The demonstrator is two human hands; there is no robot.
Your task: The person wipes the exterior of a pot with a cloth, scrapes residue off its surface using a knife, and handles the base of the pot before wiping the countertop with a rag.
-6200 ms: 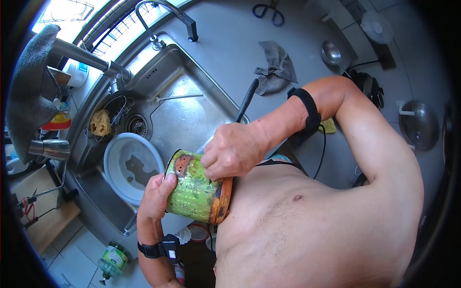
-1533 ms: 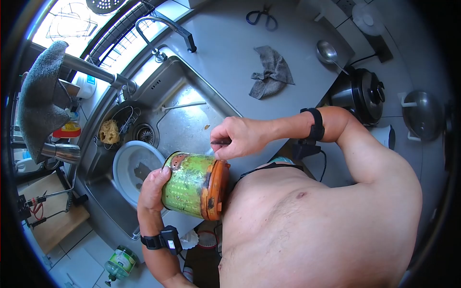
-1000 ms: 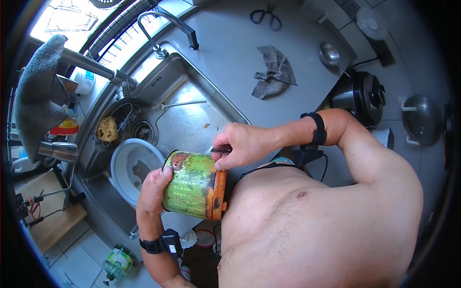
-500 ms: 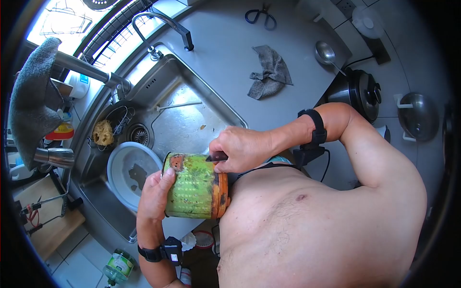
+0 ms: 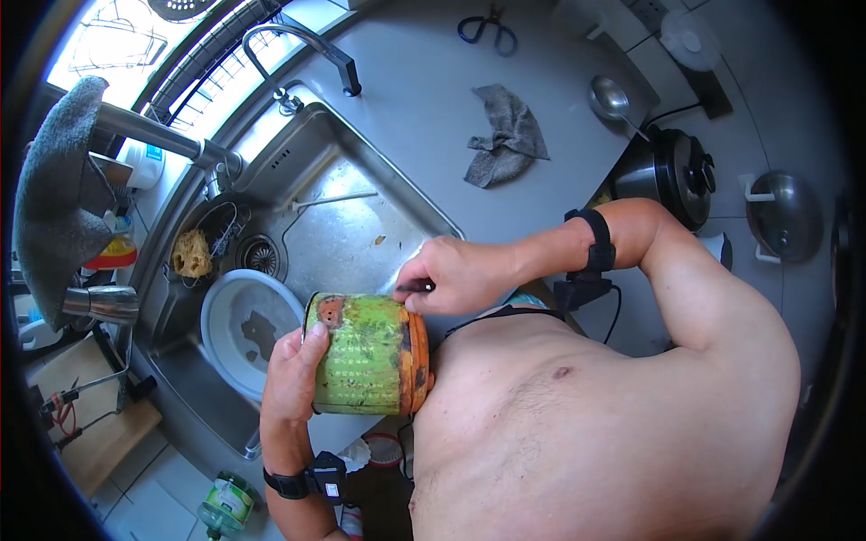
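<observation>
The left hand (image 5: pixel 293 374) stays closed on one end of the rusty green tin (image 5: pixel 361 361), held on its side by the sink (image 5: pixel 347 225), its orange end close to the torso (image 5: pixel 577 424). The right hand (image 5: pixel 465 275) grips a dark tool (image 5: pixel 415 285) at the tin's upper side; in the earliest view its fist covered more green wall and a long black handle jutted out, where now a short piece shows between thumb and fingers

On the grey counter (image 5: pixel 406 99), a crumpled grey cloth (image 5: pixel 511 135) lies at one o'clock of the view and dark-handled scissors (image 5: pixel 489 21) near twelve o'clock, while a tap (image 5: pixel 340 63) stands at eleven o'clock, and a sink (image 5: pixel 347 230) is set in toward nine.
</observation>
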